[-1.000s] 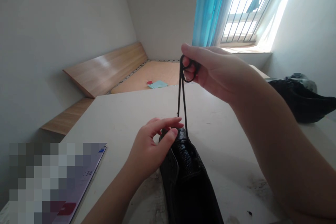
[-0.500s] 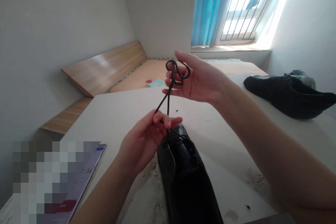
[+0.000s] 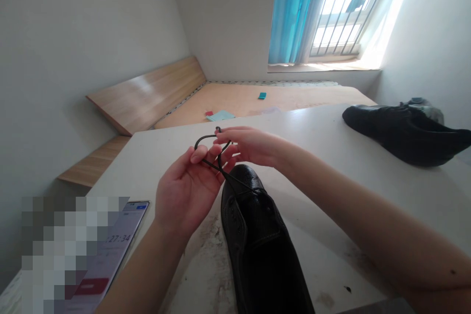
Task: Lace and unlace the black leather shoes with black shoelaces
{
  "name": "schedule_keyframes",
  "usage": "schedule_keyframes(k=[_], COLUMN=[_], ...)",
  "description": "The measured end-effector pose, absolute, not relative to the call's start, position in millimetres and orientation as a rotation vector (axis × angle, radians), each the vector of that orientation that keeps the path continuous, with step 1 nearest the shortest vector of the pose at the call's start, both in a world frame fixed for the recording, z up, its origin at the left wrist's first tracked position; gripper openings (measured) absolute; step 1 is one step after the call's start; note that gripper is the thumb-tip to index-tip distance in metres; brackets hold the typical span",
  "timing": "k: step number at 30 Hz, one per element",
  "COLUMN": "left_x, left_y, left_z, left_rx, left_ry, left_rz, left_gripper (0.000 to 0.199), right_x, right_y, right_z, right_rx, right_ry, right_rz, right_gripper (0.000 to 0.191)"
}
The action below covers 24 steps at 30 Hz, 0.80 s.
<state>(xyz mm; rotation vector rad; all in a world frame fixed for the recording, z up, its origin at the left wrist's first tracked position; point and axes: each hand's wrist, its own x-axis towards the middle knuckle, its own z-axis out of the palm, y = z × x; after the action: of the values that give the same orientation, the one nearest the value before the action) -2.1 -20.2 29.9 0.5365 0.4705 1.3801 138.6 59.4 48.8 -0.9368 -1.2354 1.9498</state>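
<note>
We held a black lace [image 3: 221,170] running from a black shoe [image 3: 253,228] on a white counter [image 3: 165,152].
From the left, a phone [image 3: 130,233] lay nearby; our left hand [image 3: 186,191] pinched the lace between thumb and finger; our right hand [image 3: 252,144] touched it also, its grip too hidden for us to judge; the shoe stood just below, toe away from us; another shoe [image 3: 401,135] sat far right.

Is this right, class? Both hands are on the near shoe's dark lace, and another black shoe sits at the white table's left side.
Wrong side: the head view shows the other black shoe at the right side of the white table. Left hand and right hand are on the dark lace of the near shoe.
</note>
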Motion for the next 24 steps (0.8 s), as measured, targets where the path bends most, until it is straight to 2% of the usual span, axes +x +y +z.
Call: schedule_keyframes(k=[1,10,15,18,22,24], left_x=[-2.3,-9.9,-32.7,-51.4,-71.4,-79.3], left_y=[-19.4,-10.1,-6.0,-4.7,-5.0,-5.4], left_z=[29.4,24.2,35.5,47.0,57.4,59.3], left_rx=[0.542,0.384,0.374,0.405,0.451,0.472], left_ry=[0.486,0.695,0.553,0.596,0.675,0.736], left_rz=[1.381,1.497,1.581,1.709,1.803,1.84], left_gripper=[0.035,0.034,0.04,0.043,0.046,0.045], right_x=[138.2,167.6,188.0,207.0,234.9,246.1], right_y=[61.5,84.0,88.2,92.5,95.8,95.9], right_z=[46.3,63.5,80.4,91.3,103.9,107.0], right_rx=[-0.943,-0.91,-0.873,-0.88,-1.038,-1.041], right_ry=[-1.226,-1.033,-0.984,-1.097,-1.288,-1.329], right_rz=[1.943,1.755,1.718,1.492,0.987,0.941], right_gripper=[0.004,0.025,0.013,0.013,0.013,0.01])
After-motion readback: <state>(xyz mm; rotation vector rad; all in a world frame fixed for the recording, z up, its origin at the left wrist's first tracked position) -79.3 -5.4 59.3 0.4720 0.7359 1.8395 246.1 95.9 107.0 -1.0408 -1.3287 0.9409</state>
